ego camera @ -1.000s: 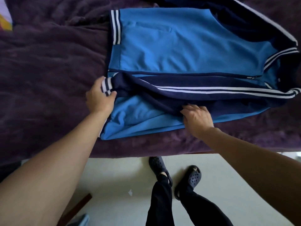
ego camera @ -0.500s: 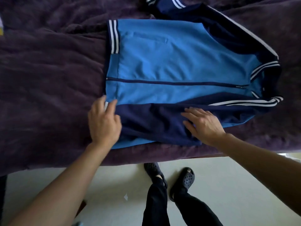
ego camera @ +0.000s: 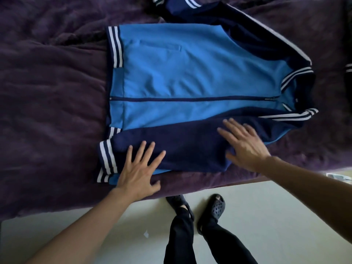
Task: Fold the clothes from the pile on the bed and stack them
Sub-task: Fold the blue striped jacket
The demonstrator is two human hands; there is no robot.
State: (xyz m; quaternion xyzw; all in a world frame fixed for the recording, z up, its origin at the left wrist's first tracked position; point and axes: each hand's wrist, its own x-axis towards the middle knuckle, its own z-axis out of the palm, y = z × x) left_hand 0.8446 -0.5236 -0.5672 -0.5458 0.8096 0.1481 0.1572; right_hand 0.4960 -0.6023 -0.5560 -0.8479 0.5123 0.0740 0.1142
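Navy sleeve (ego camera: 190,147) of the jacket (ego camera: 190,73) lies flat under both hands' spread fingers (ego camera: 150,151).

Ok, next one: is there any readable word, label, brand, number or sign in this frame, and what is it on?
No text here can be read.
Light blue zip-up jacket with navy sleeves and white stripes: no print, logo or number shows.
Small pale tag inside its collar: too small to read.
Pale object at the frame's right edge: blurred, nothing legible.
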